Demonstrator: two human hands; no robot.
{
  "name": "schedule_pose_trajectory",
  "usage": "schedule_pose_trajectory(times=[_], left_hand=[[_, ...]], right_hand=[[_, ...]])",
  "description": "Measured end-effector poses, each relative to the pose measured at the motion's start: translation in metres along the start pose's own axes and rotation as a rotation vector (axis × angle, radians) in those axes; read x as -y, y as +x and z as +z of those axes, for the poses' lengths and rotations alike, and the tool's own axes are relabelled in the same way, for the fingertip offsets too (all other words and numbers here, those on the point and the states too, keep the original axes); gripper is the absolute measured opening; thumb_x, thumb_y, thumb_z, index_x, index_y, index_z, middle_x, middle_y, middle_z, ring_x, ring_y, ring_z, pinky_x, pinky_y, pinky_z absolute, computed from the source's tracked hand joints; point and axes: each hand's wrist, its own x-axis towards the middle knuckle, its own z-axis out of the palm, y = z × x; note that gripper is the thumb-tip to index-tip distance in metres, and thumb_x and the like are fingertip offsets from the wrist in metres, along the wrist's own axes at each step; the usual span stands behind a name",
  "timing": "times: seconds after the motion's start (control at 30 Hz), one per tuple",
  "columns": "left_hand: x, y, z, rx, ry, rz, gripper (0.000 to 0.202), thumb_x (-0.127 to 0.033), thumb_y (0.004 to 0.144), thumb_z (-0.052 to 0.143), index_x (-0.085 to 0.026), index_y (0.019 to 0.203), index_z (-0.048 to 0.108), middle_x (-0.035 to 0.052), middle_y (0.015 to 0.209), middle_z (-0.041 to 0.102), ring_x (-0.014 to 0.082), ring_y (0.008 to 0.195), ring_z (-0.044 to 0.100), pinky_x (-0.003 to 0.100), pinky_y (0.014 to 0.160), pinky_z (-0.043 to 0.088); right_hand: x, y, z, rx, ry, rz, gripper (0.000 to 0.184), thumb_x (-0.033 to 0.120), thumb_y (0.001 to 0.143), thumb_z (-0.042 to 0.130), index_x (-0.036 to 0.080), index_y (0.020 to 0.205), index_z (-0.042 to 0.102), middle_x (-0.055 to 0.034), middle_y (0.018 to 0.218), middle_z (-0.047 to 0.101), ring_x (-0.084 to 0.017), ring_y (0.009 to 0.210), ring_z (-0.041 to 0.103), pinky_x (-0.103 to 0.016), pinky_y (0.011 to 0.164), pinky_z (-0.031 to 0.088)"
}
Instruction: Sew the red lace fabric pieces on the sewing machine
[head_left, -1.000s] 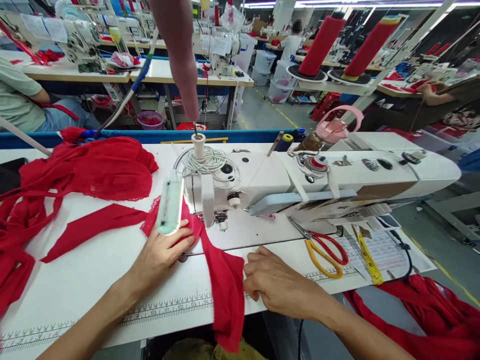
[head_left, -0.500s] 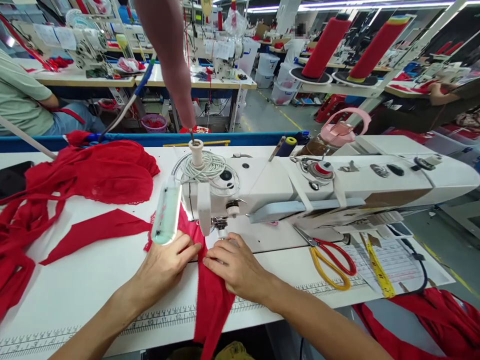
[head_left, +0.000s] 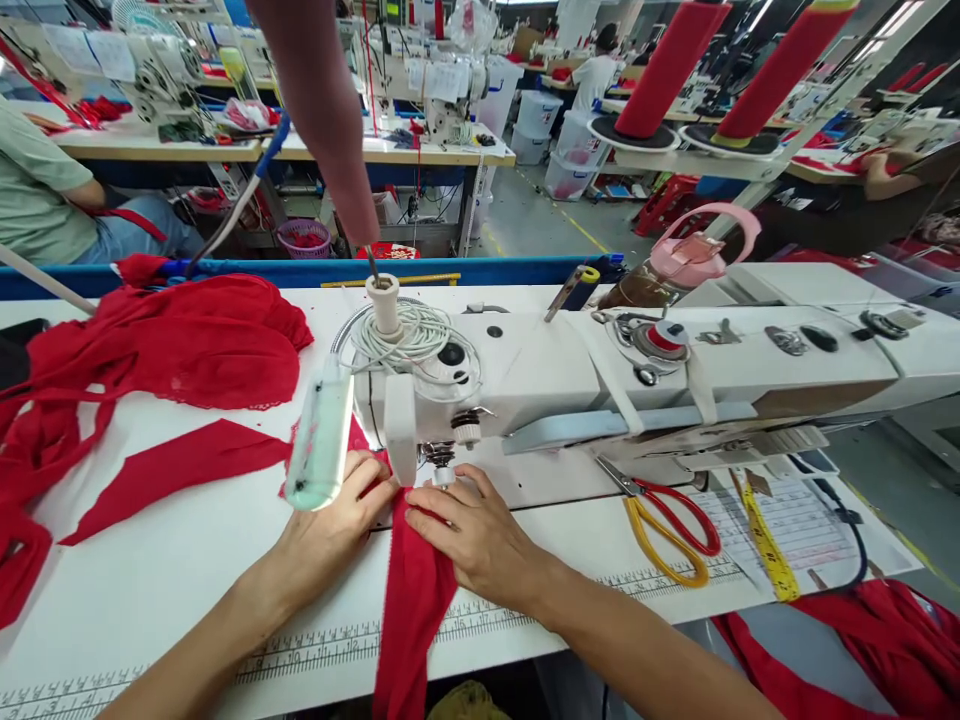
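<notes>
Red fabric strip (head_left: pixel 411 600): hangs over the table's (head_left: pixel 150 580) near edge, runs up under the needle. Left hand (head_left: pixel 330 530): flat, fingers spread, pressing the strip just left of the needle, gripping nothing. Right hand (head_left: pixel 472 530): flat, fingers extended, pressing the strip's right side, touching the presser foot area. Sewing machine (head_left: pixel 600 380): white, lying along the table toward its right edge. Scissors (head_left: pixel 667 520): yellow and red handles, near the right front. Red fabric pile (head_left: pixel 165 340): far left corner.
</notes>
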Motion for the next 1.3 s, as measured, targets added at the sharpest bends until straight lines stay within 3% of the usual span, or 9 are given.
schedule_pose_trajectory(times=[0.13, 0.43, 0.67, 0.8, 0.9, 1.0, 1.1, 1.23, 1.3], left_hand=[[-0.002, 0.001, -0.009, -0.082, -0.076, -0.030, 0.036, 0.005, 0.085, 0.044, -0.015, 0.109, 0.060, 0.0066, 0.093, 0.061, 0.0214, 0.096, 0.054, 0.034, 0.081, 0.038], [-0.012, -0.006, -0.001, 0.032, -0.005, -0.071, 0.039, 0.007, 0.083, 0.045, -0.017, 0.109, 0.062, 0.0037, 0.087, 0.059, 0.0189, 0.083, 0.052, 0.031, 0.068, 0.033], [-0.010, 0.011, 0.001, 0.063, 0.091, -0.087, 0.035, 0.004, 0.080, 0.049, -0.015, 0.103, 0.067, 0.0044, 0.081, 0.057, 0.0207, 0.078, 0.052, 0.033, 0.068, 0.039], [-0.038, 0.014, 0.008, 0.022, 0.306, -0.174, 0.021, 0.000, 0.084, 0.050, -0.013, 0.087, 0.067, 0.0065, 0.079, 0.061, 0.0250, 0.078, 0.054, 0.046, 0.076, 0.044], [-0.042, 0.005, 0.010, -0.080, 0.380, -0.116, 0.024, -0.005, 0.091, 0.046, -0.008, 0.100, 0.068, 0.0097, 0.086, 0.066, 0.0284, 0.087, 0.057, 0.060, 0.091, 0.041], [-0.028, -0.003, 0.006, -0.115, 0.222, -0.045, 0.028, -0.006, 0.094, 0.044, -0.011, 0.110, 0.067, 0.0087, 0.093, 0.068, 0.0283, 0.099, 0.058, 0.055, 0.097, 0.041], [-0.020, -0.002, -0.001, -0.087, 0.135, -0.093, 0.030, -0.004, 0.093, 0.043, -0.016, 0.106, 0.068, 0.0059, 0.090, 0.068, 0.0240, 0.094, 0.060, 0.051, 0.098, 0.044], [-0.032, 0.000, 0.000, -0.069, 0.266, -0.076, 0.027, -0.002, 0.093, 0.043, -0.012, 0.101, 0.067, 0.0066, 0.087, 0.068, 0.0221, 0.081, 0.059, 0.068, 0.102, 0.036], [-0.039, -0.002, 0.004, -0.081, 0.263, -0.078, 0.026, -0.004, 0.094, 0.045, -0.011, 0.105, 0.067, 0.0073, 0.088, 0.069, 0.0220, 0.082, 0.059, 0.069, 0.103, 0.034]], right_hand=[[0.002, 0.001, 0.001, 0.002, 0.034, -0.003, 0.030, 0.007, 0.092, 0.047, 0.016, 0.117, 0.062, -0.0075, 0.122, 0.066, -0.020, 0.110, 0.052, -0.044, 0.107, 0.024], [0.002, 0.000, 0.000, -0.005, 0.046, -0.010, 0.031, 0.005, 0.088, 0.049, 0.018, 0.112, 0.063, -0.0046, 0.113, 0.068, -0.018, 0.098, 0.053, -0.045, 0.108, 0.020], [0.000, 0.003, 0.002, 0.006, -0.006, 0.037, 0.048, -0.002, 0.078, 0.048, 0.018, 0.120, 0.062, -0.0061, 0.123, 0.065, -0.021, 0.102, 0.050, -0.047, 0.110, 0.019], [0.002, 0.004, 0.001, 0.064, -0.021, 0.077, 0.046, -0.001, 0.074, 0.052, 0.019, 0.114, 0.064, -0.0070, 0.122, 0.063, -0.023, 0.105, 0.049, -0.049, 0.111, 0.021], [0.005, 0.002, 0.001, 0.092, -0.018, 0.079, 0.048, 0.000, 0.076, 0.052, 0.020, 0.118, 0.063, -0.0070, 0.126, 0.061, -0.023, 0.110, 0.047, -0.050, 0.111, 0.020], [0.008, 0.002, 0.002, 0.119, -0.017, 0.078, 0.062, 0.001, 0.077, 0.053, 0.024, 0.134, 0.054, -0.0073, 0.134, 0.056, -0.025, 0.113, 0.045, -0.054, 0.111, 0.019], [0.010, 0.001, 0.002, 0.127, 0.006, 0.065, 0.062, 0.002, 0.077, 0.055, 0.027, 0.133, 0.055, -0.0067, 0.131, 0.057, -0.025, 0.112, 0.046, -0.056, 0.110, 0.016], [0.008, -0.002, -0.002, 0.101, 0.052, 0.054, 0.052, -0.001, 0.075, 0.054, 0.025, 0.120, 0.063, -0.0043, 0.119, 0.062, -0.021, 0.106, 0.050, -0.053, 0.112, 0.014], [0.007, -0.003, -0.003, 0.096, 0.066, 0.050, 0.051, -0.001, 0.075, 0.053, 0.025, 0.119, 0.063, -0.0039, 0.118, 0.063, -0.020, 0.105, 0.051, -0.053, 0.112, 0.014]])
